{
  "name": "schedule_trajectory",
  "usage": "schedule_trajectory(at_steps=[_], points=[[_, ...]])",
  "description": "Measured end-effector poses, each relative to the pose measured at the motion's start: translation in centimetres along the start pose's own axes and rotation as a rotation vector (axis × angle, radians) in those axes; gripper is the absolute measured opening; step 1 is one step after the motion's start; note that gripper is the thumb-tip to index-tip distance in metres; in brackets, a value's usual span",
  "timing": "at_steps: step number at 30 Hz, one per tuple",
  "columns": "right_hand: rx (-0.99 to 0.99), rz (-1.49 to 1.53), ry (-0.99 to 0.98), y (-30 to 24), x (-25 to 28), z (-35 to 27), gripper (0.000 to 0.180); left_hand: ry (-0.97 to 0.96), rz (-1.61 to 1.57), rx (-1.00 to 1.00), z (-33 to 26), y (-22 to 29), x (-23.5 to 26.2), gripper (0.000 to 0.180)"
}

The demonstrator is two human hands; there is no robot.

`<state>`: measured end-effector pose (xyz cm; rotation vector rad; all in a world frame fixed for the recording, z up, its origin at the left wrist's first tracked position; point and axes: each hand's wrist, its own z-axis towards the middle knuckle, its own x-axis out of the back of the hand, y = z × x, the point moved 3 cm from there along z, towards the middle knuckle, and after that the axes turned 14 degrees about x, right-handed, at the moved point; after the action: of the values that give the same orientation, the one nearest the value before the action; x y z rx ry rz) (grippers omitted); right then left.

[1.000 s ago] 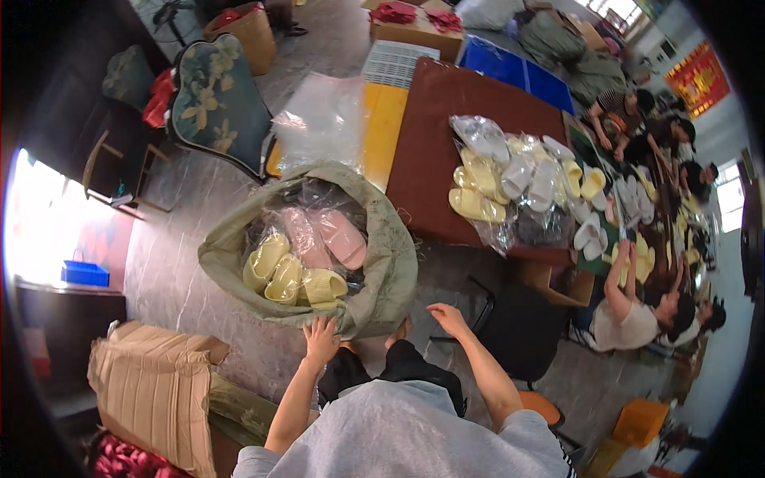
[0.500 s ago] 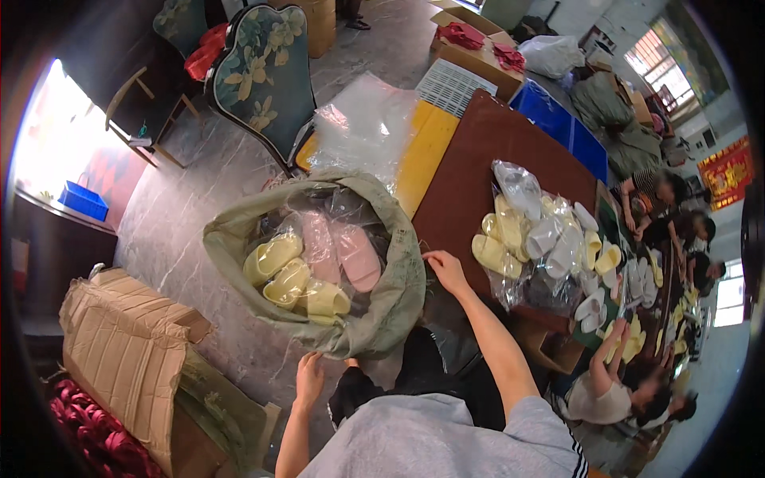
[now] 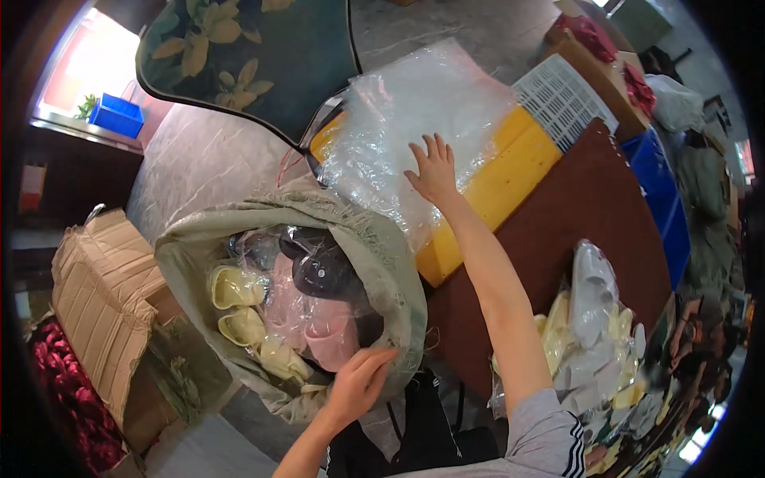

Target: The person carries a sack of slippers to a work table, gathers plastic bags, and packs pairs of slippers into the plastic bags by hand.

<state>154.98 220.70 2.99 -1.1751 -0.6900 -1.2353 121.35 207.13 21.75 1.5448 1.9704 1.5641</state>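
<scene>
In the upper middle of the frame, the right hand (image 3: 434, 174) is being held over a stack of clear bags (image 3: 398, 95). Its fingers are being kept well spread, and nothing is being gripped by them; whether the top bag is being touched cannot be told.

At the lower middle, the left hand (image 3: 357, 389) is being laid at the rim of a green sack (image 3: 396, 275). Its fingers are being bent a little and held close together; it cannot be told whether the cloth is being pinched.

The sack is lying open in the lower left-centre of the frame. Inside it, slippers in clear wrapping are being contained: yellow slippers (image 3: 239, 288) at the left, pink slippers (image 3: 328, 336) in the middle, and black slippers (image 3: 325, 275) toward the upper right.

The bags are partly covering a yellow board (image 3: 514, 171), beside which the brown counter (image 3: 578, 191) is extending. At the lower right, white and yellow wrapped pairs (image 3: 594, 319) are being piled on the counter. A flowered chair (image 3: 279, 60) is standing at the upper left, and cardboard (image 3: 103, 287) is lying at the left.
</scene>
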Motion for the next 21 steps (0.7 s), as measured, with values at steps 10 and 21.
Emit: schedule_trajectory(at_steps=[10, 21], points=[[-0.024, -0.045, -0.391, 5.3, -7.8, 0.0, 0.096, 0.413, -0.917, 0.488, 36.5, -4.4, -0.6, 0.068], [0.067, -0.193, -0.506, 5.0, -10.3, 0.2, 0.085, 0.575, -0.953, 1.022, 37.1, -14.6, -0.5, 0.041]])
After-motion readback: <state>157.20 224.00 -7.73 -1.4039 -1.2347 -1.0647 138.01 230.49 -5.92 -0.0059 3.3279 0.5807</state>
